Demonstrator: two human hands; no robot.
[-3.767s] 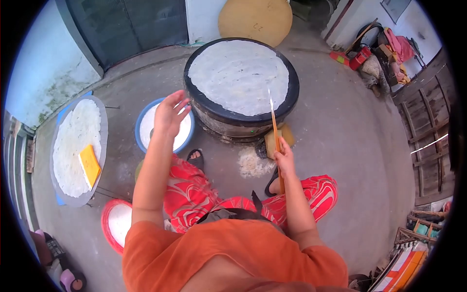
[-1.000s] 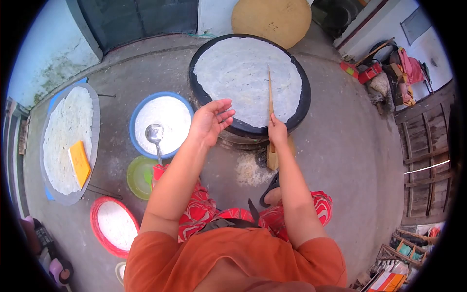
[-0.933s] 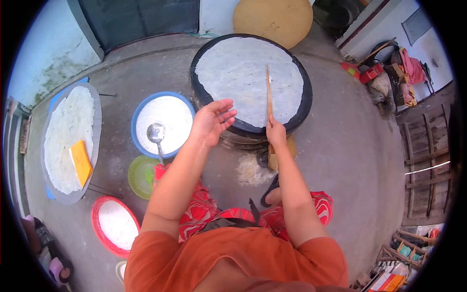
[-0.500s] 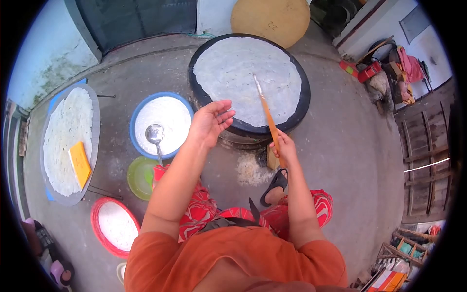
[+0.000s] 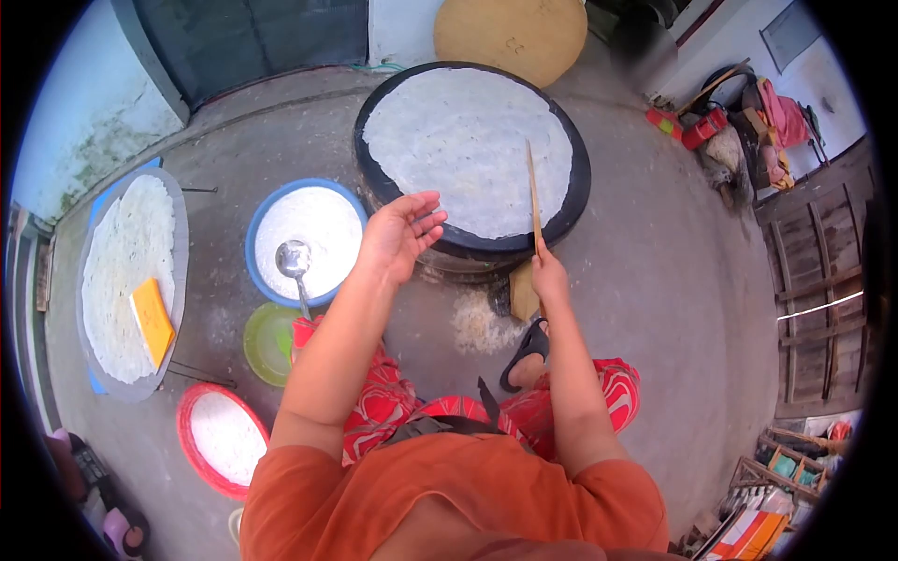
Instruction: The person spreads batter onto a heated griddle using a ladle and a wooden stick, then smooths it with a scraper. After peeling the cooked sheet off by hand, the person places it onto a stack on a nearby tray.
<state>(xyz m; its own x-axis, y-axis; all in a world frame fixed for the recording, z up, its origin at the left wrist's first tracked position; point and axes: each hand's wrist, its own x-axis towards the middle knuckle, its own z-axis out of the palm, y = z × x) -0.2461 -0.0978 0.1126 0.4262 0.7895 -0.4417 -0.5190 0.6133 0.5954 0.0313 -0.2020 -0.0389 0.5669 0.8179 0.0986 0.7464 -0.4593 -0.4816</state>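
Note:
A wide, thin pale sheet of batter (image 5: 458,140) covers most of a round black griddle (image 5: 582,173). My right hand (image 5: 550,278), at the griddle's near right edge, is closed around a long, thin wooden spatula (image 5: 534,192). The spatula is turned edge-on, its tip over the right part of the sheet; whether it touches cannot be told. My left hand (image 5: 406,236) is held palm up with fingers apart, holding nothing, by the griddle's near left edge. Left of it, a metal ladle (image 5: 293,259) rests in a blue basin (image 5: 254,224) of white batter.
A green basin (image 5: 251,341) and a red basin (image 5: 185,435) with white contents stand on the floor at left. Farther left, a grey round board (image 5: 181,252) bears a pale sheet and a yellow block (image 5: 152,323). A tan disc (image 5: 510,37) leans behind the griddle.
My right hand has turned the spatula edge-on, and its tip has swung right across the sheet. My left hand keeps nearly the same pose. The view has shifted slightly.

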